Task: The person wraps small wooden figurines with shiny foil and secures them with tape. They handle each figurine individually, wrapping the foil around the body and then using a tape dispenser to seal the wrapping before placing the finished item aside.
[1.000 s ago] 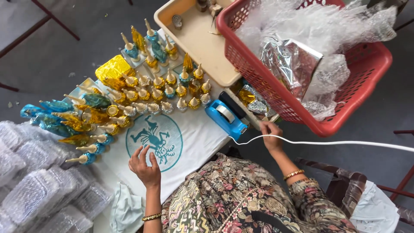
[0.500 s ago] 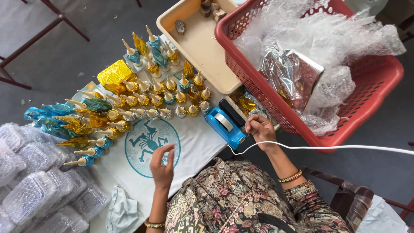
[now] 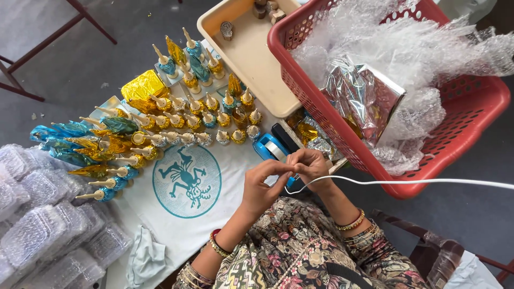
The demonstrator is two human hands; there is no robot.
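Both hands meet just in front of the blue tape dispenser (image 3: 271, 147), at the near edge of the white cloth (image 3: 235, 160). Left hand (image 3: 262, 187): thumb and forefinger pinched narrow, tips pointing toward the right hand. Right hand (image 3: 310, 167): fingers curled in, fingertips touching those of the left. Something small sits between the fingertips, probably a strip of tape, but it is too small and too covered to make out. The dispenser is half hidden behind the right hand's knuckles.

A white cable (image 3: 407, 182) crosses in front of the right wrist and runs off the right edge.

On the cloth, rows of small cones wrapped in gold and blue foil (image 3: 176, 120). Beige tray (image 3: 251, 59) behind them, top cut off. Red basket (image 3: 476, 107) at right holds clear crinkled wrap and silver foil; contents unclear. Stacked clear plastic boxes (image 3: 43, 225) at left, partly out of view.
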